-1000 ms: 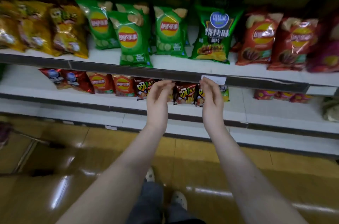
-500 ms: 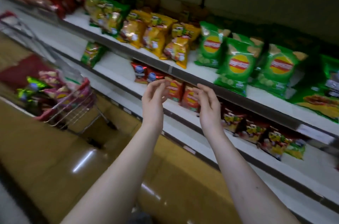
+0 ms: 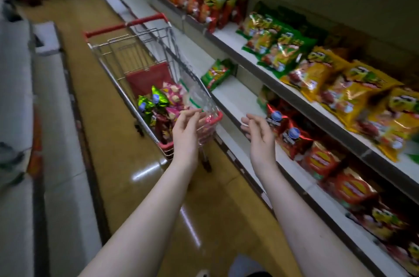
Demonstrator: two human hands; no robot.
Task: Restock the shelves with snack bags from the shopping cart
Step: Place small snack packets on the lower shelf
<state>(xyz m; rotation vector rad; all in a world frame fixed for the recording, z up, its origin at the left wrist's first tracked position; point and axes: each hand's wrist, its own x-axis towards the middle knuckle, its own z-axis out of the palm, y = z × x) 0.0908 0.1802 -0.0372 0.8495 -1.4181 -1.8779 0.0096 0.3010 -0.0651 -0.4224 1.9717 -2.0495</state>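
Aisle | shopping cart [image 3: 113, 54]: snack bags [image 3: 162, 104] | hands [image 3: 184, 136] empty

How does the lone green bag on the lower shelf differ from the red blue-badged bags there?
The green bag stands alone with bare shelf beside it; the red bags sit packed in a row. The green bag is beside the cart; the red bags are by the right hand. Both sit on the lower shelf.

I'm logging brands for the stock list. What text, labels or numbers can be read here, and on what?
No text reads clearly.
Red bags: logo lettering blurred.
Yellow bags: print blurred.
Green bags: print blurred.
Snack bags in the shopping cart: too small.
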